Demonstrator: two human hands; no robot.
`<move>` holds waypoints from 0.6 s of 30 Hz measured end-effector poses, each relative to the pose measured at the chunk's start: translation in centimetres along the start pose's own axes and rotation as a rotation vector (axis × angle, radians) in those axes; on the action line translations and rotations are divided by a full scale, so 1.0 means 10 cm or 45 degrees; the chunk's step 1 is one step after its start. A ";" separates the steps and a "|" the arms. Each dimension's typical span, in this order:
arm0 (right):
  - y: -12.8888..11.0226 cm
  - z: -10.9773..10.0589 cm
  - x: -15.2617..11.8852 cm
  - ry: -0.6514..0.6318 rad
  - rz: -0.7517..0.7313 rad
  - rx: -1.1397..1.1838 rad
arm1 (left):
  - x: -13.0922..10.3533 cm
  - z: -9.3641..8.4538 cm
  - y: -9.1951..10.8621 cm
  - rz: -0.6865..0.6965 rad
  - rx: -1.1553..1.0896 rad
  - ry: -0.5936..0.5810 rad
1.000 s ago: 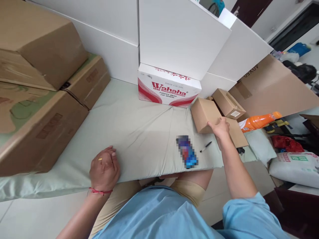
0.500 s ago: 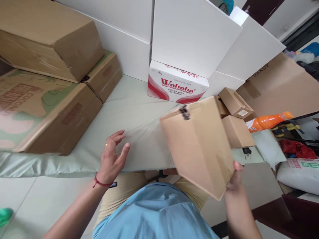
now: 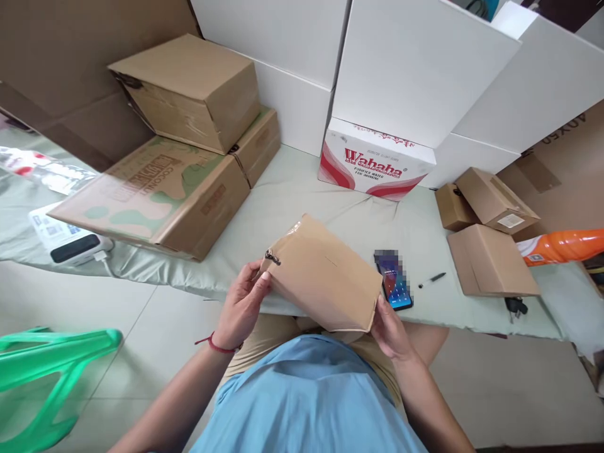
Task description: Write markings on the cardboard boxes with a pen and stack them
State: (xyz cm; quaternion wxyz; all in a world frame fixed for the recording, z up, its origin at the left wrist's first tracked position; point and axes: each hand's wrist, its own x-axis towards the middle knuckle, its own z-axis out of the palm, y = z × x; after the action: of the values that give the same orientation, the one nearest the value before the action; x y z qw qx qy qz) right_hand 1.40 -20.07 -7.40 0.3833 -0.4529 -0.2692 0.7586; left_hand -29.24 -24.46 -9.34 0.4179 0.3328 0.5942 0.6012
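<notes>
A brown cardboard box [image 3: 325, 277] is held tilted over the front edge of the cloth-covered table, between both hands. My left hand [image 3: 248, 302] grips its left corner, the thumb on top beside a dark mark or strip. At the lower right corner, my right hand [image 3: 389, 327] is closed on the box, with part of the fingers hidden behind it. Just right of the box lie a phone [image 3: 395, 282] with its screen lit and a pen [image 3: 431, 280].
Large cardboard boxes [image 3: 189, 94] are stacked at the left, by a white device [image 3: 70, 239] with a cable. A Wahaba-lettered carton [image 3: 375, 163] stands at the back. Small boxes [image 3: 493, 261] and an orange bottle [image 3: 566, 245] are at right. A green stool [image 3: 61, 371] stands at lower left.
The box has moved left and turned, and my left hand, open and apart from it before, now grips it. The view has shifted left, and the phone and pen now show.
</notes>
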 end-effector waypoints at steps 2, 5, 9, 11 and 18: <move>0.05 -0.05 -0.03 0.053 -0.032 0.058 | -0.06 0.03 0.03 0.053 -0.029 -0.021; 0.04 -0.09 -0.03 0.166 -0.062 0.190 | -0.18 0.13 0.24 0.309 0.037 -0.053; -0.01 -0.09 -0.02 0.134 -0.032 0.274 | -0.34 0.23 0.51 0.755 0.258 -0.129; -0.03 -0.07 -0.03 0.100 -0.002 0.278 | -0.39 0.24 0.55 0.878 0.306 -0.152; -0.03 -0.07 -0.08 0.169 -0.093 0.278 | -0.45 0.24 0.36 0.547 -0.035 -0.119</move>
State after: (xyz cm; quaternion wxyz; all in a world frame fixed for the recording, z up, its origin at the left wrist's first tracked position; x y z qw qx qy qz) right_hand 2.33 -20.47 -7.07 0.4747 -0.4475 -0.1754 0.7373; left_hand -25.51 -27.22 -5.15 0.3118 0.4737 0.4812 0.6684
